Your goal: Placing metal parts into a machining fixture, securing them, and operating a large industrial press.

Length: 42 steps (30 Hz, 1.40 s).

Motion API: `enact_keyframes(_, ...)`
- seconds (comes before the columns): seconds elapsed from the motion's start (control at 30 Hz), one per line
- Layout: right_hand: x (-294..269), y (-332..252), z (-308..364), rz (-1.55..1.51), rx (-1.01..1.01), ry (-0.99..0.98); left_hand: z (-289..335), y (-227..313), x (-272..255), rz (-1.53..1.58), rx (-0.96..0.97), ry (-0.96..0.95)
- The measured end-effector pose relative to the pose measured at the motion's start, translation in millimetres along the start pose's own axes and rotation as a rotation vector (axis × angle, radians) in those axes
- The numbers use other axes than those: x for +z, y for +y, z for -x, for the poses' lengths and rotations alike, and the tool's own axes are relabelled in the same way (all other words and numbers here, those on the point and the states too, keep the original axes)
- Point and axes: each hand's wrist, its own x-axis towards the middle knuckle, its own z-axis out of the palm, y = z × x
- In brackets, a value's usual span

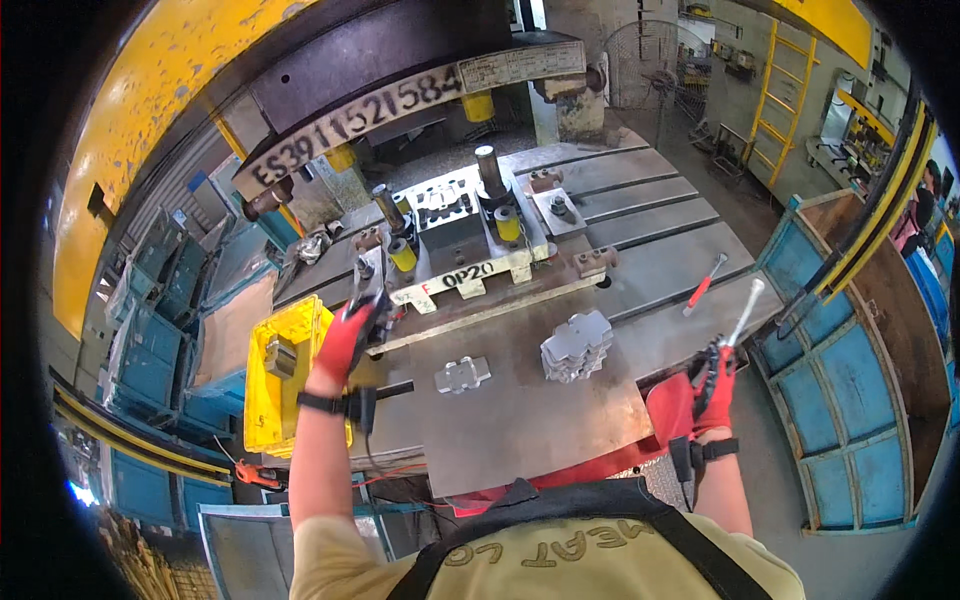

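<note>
My left hand (352, 335), in a red glove with black finger coating, is by the front left corner of the die (460, 285), above the rim of a yellow bin (262, 400). Its fingers look stretched apart, and I make out nothing in them. On the right, my gloved right hand (714, 390) is closed around a slim rod with a pale rounded head (746, 308), which points up and away. Between the hands, a flat metal plate part (463, 375) lies on the sheet-covered table (530, 440). A stack of similar plates (577, 347) stands right of it.
Over the die hangs the press's upper block (410, 105). Two dark guide posts (490, 172) stand up from the die. A red-handled tool (704, 287) lies on the slotted bed (660, 235). A blue-framed crate (830, 380) stands right; blue bins (145, 350) stand left.
</note>
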Motion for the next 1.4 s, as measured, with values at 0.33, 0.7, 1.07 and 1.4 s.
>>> enact_keyframes(0.33, 35.7, -11.5, 22.8, 0.418, 0.170, -0.308, -208.8, 6.7, 36.8, -0.571, 0.048, 0.398)
enact_keyframes(0.7, 23.3, 12.4, -7.5, 0.377, 0.291, -0.246, -298.4, -20.7, 4.4, -1.275, 0.292, 0.343)
enact_keyframes(1.07, 48.9, -1.3, -5.2, 0.557, 0.253, -0.328, -227.0, 17.4, 51.2, -0.447, 0.563, 0.649)
enact_keyframes(1.4, 35.9, -29.4, 12.4, 0.483, 0.547, -0.609, -86.5, -34.0, 37.9, 0.086, 0.229, 0.337)
